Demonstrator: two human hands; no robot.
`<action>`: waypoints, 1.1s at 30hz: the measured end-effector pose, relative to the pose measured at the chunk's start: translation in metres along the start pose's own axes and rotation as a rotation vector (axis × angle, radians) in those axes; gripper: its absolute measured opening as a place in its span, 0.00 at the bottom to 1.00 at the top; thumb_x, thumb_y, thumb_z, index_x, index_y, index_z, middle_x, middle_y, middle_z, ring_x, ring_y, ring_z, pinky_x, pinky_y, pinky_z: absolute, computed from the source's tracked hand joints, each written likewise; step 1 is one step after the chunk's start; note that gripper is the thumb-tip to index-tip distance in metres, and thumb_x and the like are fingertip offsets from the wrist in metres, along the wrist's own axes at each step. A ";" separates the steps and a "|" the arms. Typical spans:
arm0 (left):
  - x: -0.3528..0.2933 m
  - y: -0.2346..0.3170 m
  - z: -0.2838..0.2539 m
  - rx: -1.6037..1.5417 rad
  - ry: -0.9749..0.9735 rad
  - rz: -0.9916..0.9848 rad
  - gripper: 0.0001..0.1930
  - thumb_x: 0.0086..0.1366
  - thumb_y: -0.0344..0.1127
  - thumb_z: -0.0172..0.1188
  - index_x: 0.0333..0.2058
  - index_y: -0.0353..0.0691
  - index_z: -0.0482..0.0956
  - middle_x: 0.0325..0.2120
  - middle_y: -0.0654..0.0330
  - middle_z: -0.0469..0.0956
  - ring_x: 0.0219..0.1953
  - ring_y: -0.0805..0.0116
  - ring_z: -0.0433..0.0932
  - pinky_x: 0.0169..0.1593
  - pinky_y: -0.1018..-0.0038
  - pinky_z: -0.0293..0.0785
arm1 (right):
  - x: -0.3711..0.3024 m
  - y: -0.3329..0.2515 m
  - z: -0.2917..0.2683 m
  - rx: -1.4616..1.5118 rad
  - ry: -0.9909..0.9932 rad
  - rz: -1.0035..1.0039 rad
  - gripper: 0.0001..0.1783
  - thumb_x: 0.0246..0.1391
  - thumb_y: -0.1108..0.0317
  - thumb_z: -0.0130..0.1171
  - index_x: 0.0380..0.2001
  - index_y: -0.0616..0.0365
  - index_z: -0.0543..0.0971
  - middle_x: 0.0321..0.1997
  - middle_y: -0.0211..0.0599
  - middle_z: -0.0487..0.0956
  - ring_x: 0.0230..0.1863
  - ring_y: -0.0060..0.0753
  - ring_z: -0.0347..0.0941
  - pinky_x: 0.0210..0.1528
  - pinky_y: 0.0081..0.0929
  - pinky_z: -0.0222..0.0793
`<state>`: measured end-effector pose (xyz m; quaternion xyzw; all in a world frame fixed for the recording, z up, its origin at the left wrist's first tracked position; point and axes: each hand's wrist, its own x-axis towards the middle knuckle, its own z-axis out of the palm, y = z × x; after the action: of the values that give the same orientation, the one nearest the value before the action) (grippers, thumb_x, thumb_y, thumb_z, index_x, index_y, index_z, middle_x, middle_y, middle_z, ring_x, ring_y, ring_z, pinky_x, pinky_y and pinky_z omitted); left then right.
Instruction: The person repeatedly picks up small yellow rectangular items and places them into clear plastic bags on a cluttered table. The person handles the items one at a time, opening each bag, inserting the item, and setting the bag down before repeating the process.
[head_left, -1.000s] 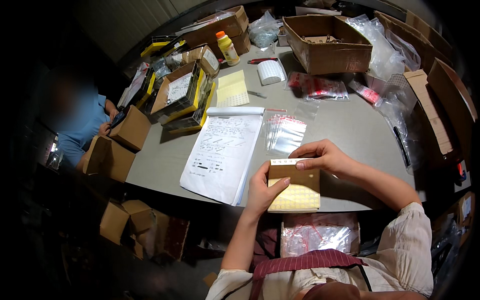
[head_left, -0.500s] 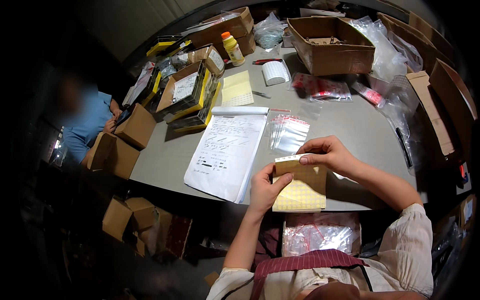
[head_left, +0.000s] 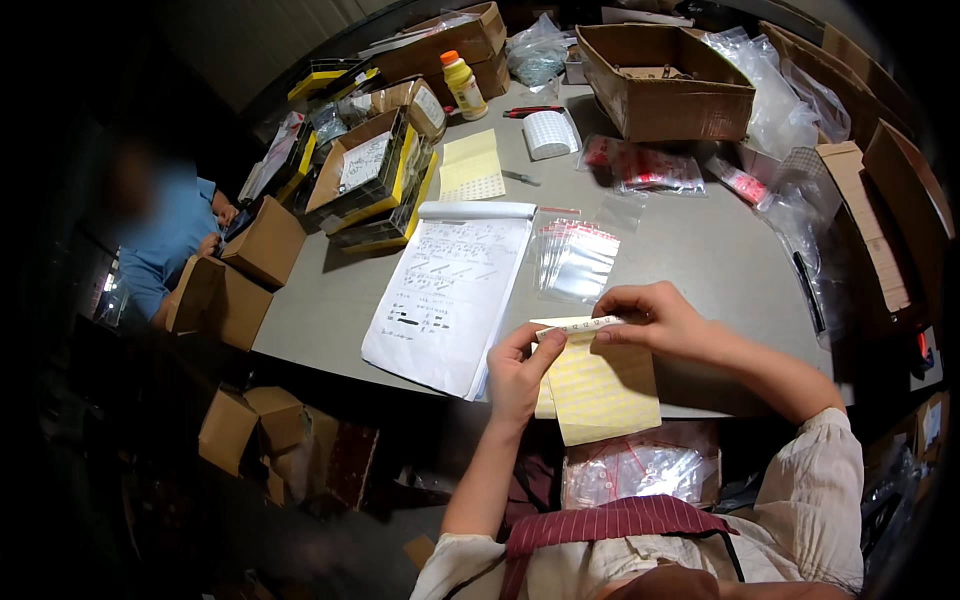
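Note:
Both hands hold a yellow sticker sheet [head_left: 605,395] at the table's near edge. Its top is folded over, showing a white strip with a row of small printed marks. My left hand [head_left: 522,372] pinches the left end of that fold with the thumb on top. My right hand [head_left: 655,320] grips the right end between thumb and fingers. A second pale sheet shows partly behind its left edge. Just beyond the hands, small clear zip bags [head_left: 578,258] with red seal lines lie fanned out. An open notepad [head_left: 450,300] with handwriting lies to the left.
A cardboard box [head_left: 665,105] stands at the back, with red-and-clear bag packs [head_left: 645,168] before it. Stacked black-and-yellow boxes [head_left: 375,185], another yellow sheet [head_left: 472,165] and a yellow bottle [head_left: 463,88] are at back left. A person in blue [head_left: 165,235] sits left. Below the edge is a box of clear bags [head_left: 640,470].
The sheet has tilted and dropped a little, its lower edge now over the box of bags. Its folded strip shows more fully, and my left thumb has moved up onto it.

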<state>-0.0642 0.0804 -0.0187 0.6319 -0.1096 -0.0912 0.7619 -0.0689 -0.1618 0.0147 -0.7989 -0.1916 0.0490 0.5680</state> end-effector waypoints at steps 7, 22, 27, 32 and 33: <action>-0.001 -0.005 0.001 -0.031 -0.054 0.015 0.09 0.69 0.29 0.69 0.43 0.32 0.84 0.33 0.65 0.83 0.34 0.81 0.77 0.38 0.82 0.72 | 0.000 0.002 0.004 0.086 -0.017 0.124 0.15 0.58 0.65 0.75 0.37 0.61 0.79 0.33 0.23 0.79 0.36 0.11 0.71 0.37 0.17 0.66; -0.010 -0.013 0.002 0.223 0.073 0.270 0.04 0.67 0.22 0.67 0.40 0.33 0.83 0.36 0.61 0.81 0.39 0.75 0.81 0.44 0.78 0.77 | 0.005 -0.008 -0.013 0.143 0.028 0.154 0.13 0.51 0.69 0.75 0.28 0.59 0.77 0.30 0.26 0.79 0.35 0.18 0.72 0.40 0.23 0.68; -0.011 -0.012 0.004 0.067 0.114 0.261 0.05 0.67 0.21 0.66 0.40 0.33 0.83 0.38 0.59 0.81 0.41 0.72 0.81 0.47 0.77 0.77 | 0.006 -0.013 -0.029 0.215 0.100 0.052 0.17 0.53 0.70 0.75 0.24 0.55 0.73 0.31 0.29 0.79 0.36 0.18 0.74 0.40 0.21 0.67; -0.009 -0.006 0.002 0.170 0.000 0.435 0.08 0.63 0.20 0.68 0.40 0.36 0.84 0.42 0.56 0.81 0.50 0.64 0.79 0.55 0.70 0.74 | 0.014 -0.013 -0.048 0.242 0.079 0.074 0.16 0.63 0.60 0.69 0.47 0.59 0.83 0.43 0.27 0.81 0.44 0.19 0.74 0.49 0.23 0.70; -0.010 -0.001 0.004 0.212 -0.045 0.450 0.09 0.61 0.21 0.69 0.40 0.36 0.84 0.45 0.54 0.80 0.54 0.61 0.77 0.58 0.68 0.72 | 0.013 -0.015 -0.047 0.218 -0.048 0.124 0.18 0.63 0.58 0.69 0.48 0.59 0.82 0.45 0.28 0.82 0.45 0.19 0.75 0.50 0.23 0.70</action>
<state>-0.0749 0.0797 -0.0196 0.6657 -0.2733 0.0786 0.6899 -0.0464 -0.1950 0.0468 -0.7413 -0.1488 0.1237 0.6427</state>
